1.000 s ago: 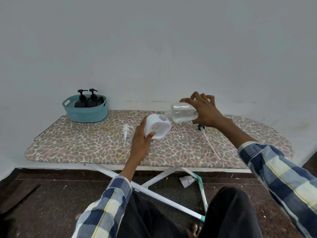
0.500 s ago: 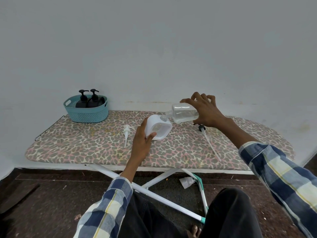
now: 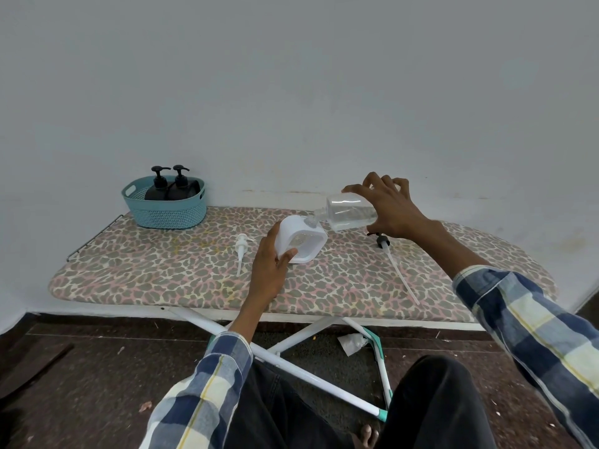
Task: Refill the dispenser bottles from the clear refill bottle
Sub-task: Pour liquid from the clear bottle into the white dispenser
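One clear refill bottle (image 3: 351,212) lies horizontal, neck pointing left.

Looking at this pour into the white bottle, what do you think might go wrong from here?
The clear refill bottle lies nearly level, its neck at the tilted white dispenser bottle; liquid may miss and wet the ironing board cover. The left hand grips the white bottle only low on one side, so it might slip. The right hand could tip too fast.
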The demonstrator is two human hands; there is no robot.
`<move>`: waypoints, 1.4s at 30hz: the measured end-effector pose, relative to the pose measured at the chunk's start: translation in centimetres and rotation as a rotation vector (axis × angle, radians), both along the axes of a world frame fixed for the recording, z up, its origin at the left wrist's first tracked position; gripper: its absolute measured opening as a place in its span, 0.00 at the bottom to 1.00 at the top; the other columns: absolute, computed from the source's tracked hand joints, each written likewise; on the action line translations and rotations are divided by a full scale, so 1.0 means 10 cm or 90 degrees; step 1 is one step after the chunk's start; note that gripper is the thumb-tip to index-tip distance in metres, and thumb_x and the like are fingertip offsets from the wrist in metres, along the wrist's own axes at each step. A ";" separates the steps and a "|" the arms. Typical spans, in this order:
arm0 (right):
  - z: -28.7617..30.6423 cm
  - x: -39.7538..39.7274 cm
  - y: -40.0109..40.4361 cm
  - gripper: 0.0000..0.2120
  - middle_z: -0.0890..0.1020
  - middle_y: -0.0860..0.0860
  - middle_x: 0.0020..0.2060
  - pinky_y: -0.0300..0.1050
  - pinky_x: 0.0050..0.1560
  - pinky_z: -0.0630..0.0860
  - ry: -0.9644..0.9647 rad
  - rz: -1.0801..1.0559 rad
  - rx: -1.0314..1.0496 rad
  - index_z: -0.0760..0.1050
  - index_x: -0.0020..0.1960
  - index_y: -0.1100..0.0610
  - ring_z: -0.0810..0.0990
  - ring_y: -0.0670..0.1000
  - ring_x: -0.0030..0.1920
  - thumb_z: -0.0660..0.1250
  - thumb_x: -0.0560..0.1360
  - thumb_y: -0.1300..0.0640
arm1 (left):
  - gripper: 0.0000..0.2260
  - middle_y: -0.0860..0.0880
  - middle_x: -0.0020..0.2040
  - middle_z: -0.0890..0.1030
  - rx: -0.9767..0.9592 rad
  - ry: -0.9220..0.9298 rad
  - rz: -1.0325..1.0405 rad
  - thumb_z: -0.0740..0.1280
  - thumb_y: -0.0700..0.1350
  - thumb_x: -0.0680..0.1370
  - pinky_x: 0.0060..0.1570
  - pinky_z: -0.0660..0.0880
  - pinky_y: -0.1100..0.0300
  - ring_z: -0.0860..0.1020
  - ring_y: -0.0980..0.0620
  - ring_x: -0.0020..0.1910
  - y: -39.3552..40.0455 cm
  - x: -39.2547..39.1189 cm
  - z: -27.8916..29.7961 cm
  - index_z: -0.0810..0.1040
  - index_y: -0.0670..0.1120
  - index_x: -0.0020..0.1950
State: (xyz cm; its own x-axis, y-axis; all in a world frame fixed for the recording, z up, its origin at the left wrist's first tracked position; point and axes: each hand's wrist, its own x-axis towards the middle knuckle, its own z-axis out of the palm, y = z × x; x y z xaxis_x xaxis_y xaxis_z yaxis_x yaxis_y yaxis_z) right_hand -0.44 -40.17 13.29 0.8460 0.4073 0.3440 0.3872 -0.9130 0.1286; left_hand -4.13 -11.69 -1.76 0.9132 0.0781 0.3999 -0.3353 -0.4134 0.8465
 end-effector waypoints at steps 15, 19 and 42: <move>0.02 0.02 0.01 0.48 0.68 0.49 0.65 0.60 0.74 0.56 0.002 0.000 -0.005 0.65 0.78 0.39 0.69 0.55 0.68 0.83 0.64 0.54 | 0.30 0.49 0.76 0.71 0.000 -0.001 -0.001 0.70 0.50 0.84 0.66 0.78 0.42 0.73 0.49 0.71 0.00 -0.01 0.02 0.62 0.53 0.84; 0.02 0.02 0.01 0.48 0.68 0.50 0.65 0.61 0.75 0.56 0.001 0.000 -0.006 0.65 0.78 0.39 0.69 0.55 0.68 0.83 0.64 0.54 | 0.30 0.50 0.77 0.70 -0.003 -0.001 -0.001 0.70 0.50 0.84 0.67 0.77 0.41 0.72 0.49 0.72 0.01 -0.01 0.01 0.62 0.53 0.84; 0.07 0.03 0.04 0.48 0.68 0.49 0.64 0.61 0.75 0.55 -0.001 0.001 -0.024 0.64 0.78 0.39 0.69 0.55 0.67 0.83 0.63 0.54 | 0.30 0.49 0.77 0.70 -0.010 0.004 0.001 0.70 0.49 0.84 0.66 0.78 0.41 0.73 0.47 0.71 0.01 -0.04 0.03 0.63 0.52 0.84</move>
